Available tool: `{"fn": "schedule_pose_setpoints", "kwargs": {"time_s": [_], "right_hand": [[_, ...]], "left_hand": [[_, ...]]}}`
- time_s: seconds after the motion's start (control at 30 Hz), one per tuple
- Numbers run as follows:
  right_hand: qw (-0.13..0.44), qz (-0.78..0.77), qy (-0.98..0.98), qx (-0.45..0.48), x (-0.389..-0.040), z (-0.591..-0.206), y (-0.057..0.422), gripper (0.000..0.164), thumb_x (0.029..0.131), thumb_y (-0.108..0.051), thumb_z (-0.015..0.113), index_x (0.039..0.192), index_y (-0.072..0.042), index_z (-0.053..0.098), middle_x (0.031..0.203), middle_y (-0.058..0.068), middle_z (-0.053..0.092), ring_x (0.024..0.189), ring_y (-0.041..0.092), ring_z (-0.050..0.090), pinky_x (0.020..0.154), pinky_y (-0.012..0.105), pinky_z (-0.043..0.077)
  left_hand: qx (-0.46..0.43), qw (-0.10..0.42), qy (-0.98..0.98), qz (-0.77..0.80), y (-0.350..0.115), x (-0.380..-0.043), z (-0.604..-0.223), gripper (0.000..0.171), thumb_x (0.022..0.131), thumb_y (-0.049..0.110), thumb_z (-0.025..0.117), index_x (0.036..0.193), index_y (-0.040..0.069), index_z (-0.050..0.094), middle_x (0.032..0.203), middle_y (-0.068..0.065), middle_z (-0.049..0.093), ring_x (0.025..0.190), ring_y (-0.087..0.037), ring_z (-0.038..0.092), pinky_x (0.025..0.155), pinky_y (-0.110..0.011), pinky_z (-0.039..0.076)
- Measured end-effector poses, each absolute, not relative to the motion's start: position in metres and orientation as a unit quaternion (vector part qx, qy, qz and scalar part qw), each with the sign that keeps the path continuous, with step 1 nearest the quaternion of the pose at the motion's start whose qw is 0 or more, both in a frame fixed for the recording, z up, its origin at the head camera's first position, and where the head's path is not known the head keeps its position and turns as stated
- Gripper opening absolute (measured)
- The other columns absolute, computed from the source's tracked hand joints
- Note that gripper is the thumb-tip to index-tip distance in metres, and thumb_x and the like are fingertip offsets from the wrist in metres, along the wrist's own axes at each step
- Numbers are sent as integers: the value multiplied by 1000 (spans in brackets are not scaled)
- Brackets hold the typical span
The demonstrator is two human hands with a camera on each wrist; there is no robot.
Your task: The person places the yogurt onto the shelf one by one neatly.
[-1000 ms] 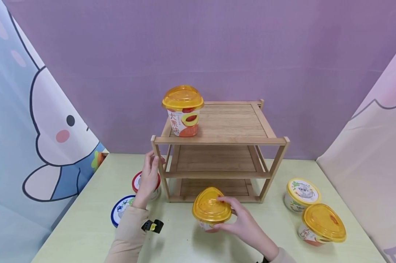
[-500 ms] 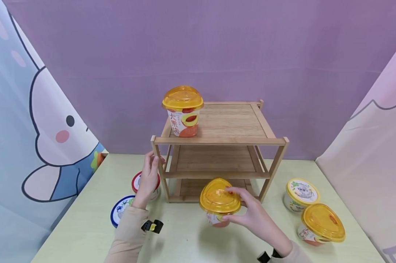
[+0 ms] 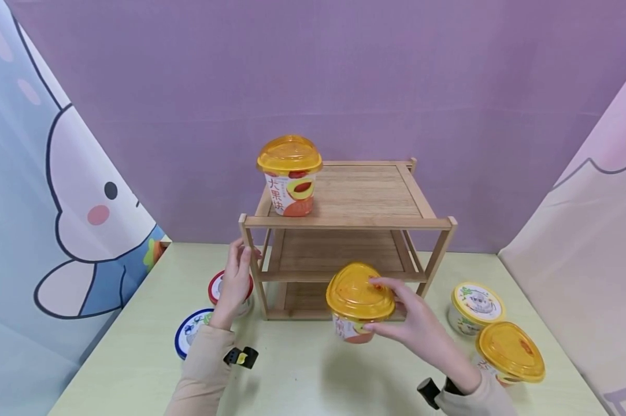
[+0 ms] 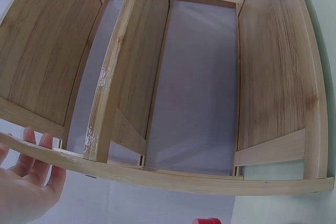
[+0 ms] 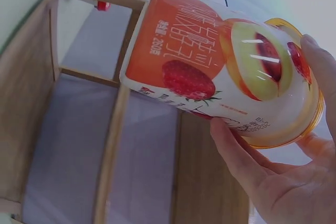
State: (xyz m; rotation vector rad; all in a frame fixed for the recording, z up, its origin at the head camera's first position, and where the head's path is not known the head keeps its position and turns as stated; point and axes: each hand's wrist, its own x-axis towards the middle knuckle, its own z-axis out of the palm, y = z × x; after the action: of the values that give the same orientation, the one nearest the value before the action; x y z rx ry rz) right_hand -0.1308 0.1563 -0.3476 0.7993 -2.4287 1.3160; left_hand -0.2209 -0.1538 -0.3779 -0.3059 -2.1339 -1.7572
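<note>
My right hand [image 3: 422, 323] grips a yogurt cup [image 3: 354, 329] by its yellow domed lid and upper side. The cup is upright above the table, before the wooden rack's lower shelves, its shadow falling below it. In the right wrist view, peach and strawberry pictures show on the cup [image 5: 210, 61], with fingers and thumb around its lidded end. My left hand [image 3: 234, 283] holds the left front post of the three-tier wooden rack [image 3: 354, 222]; in the left wrist view its fingers [image 4: 39, 169] curl behind the post. A matching yogurt cup [image 3: 294, 193] stands on the top shelf's left front.
Left of the rack are a red-rimmed tub [image 3: 246, 303], partly hidden by my left hand, and a blue-rimmed tub [image 3: 188, 332]. On the right stand a yellow-lidded tub [image 3: 478, 303] and another yellow-domed cup [image 3: 510, 352]. A purple cloth [image 3: 448, 86] hangs behind the rack.
My right hand has lifted the yogurt cup and carried it to the right and toward the rack. The left hand has stayed on the post.
</note>
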Motion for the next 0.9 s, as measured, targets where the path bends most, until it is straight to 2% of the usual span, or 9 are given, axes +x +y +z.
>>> {"fn": "schedule_pose_setpoints", "kwargs": {"time_s": [0.13,0.27,0.37,0.5,0.63,0.83,0.9], "right_hand": [[140,439,-845,273,-131,-335,161,64,65,-8,77,120,-10,45,117,9,50,98,17,53,75,27,49],[157,422,-848,279,-132,-322,163,66,65,-7,77,122,-11,44,117,8,50,99,15,52,74,27,50],[172,416,-845,288,-134,-313,165,67,64,-5,77,122,-9,43,116,8,51,96,12,53,73,26,50],[179,414,-842,295,-135,-301,167,67,65,-4,76,123,-8,43,114,8,51,91,9,54,73,22,49],[178,418,-842,292,-137,-290,171,68,65,-3,76,123,-9,42,115,8,49,85,9,55,66,20,50],[182,426,-837,292,-145,-270,176,68,65,0,75,124,-9,42,117,8,47,86,9,55,62,20,50],[185,422,-839,290,-146,-263,178,67,67,-2,75,124,-10,42,116,9,48,84,9,56,57,19,49]], "left_hand": [[-108,177,-755,-622,-154,-221,-378,38,97,28,31,127,5,32,96,-15,49,97,-27,47,86,-39,35],[-107,168,-757,-622,-154,-220,-378,38,97,28,32,127,5,31,100,-19,48,99,-28,46,88,-44,34],[-109,165,-759,-620,-155,-221,-378,38,97,28,32,127,5,30,101,-23,47,100,-28,46,89,-46,34],[-107,167,-765,-612,-155,-221,-378,37,97,27,32,127,5,30,100,-21,48,99,-27,46,87,-48,36],[-103,164,-768,-611,-155,-220,-377,37,97,27,32,127,5,30,100,-18,47,100,-28,46,88,-50,36],[-106,163,-764,-615,-154,-220,-377,37,97,25,31,127,4,30,101,-20,46,101,-29,46,89,-50,35],[-106,163,-764,-616,-154,-220,-377,37,97,25,31,127,3,30,101,-20,46,101,-28,46,89,-50,35]]}}
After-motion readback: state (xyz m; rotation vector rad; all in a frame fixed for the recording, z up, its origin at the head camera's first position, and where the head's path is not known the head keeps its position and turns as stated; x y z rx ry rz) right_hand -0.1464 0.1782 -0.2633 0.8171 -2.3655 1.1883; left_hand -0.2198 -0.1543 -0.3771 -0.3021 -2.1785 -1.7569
